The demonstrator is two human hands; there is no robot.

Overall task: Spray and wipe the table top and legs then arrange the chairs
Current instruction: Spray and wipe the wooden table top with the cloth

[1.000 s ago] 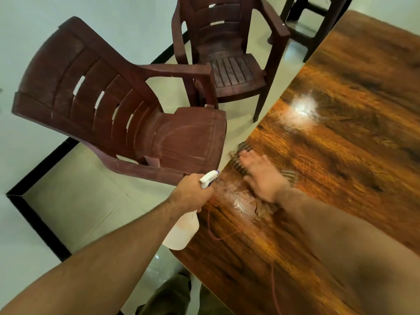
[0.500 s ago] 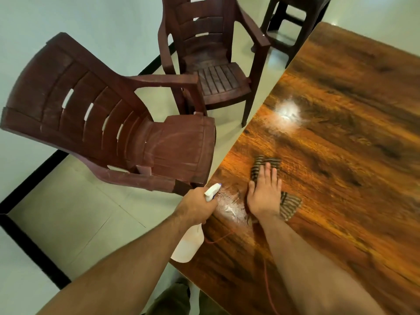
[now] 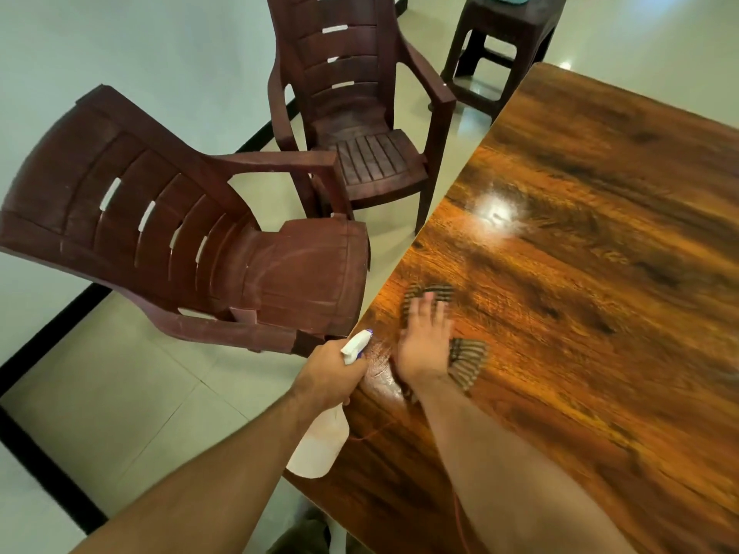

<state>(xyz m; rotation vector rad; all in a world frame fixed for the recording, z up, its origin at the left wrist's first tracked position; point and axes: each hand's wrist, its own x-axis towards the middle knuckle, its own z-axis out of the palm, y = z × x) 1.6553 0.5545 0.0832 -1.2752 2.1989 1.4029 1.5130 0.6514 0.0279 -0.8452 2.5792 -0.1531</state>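
Table top wood filled the right of the view, glossy, with a bright glare on it; the legs were hidden beneath. The near chair was set just beside the table's edge and turned away from it. The far chair was drawn back from the same edge. Both were judged to have been kept clear so that the edge could be reached. A stool was seen beyond the table's far corner.

The spray bottle was held just off the near edge, its body hanging below the left hand. That hand's fingers were curled round the neck, and the nozzle was aimed at a wet patch on the wood. It was probably kept there so that more spray could be added without the bottle being put down. A striped cloth was pressed flat on the table under the right hand. The fingers were laid straight and close together, spreading pressure over the cloth. The hand was blurred, so a wiping stroke was judged to be under way. The top looked only partly wiped.
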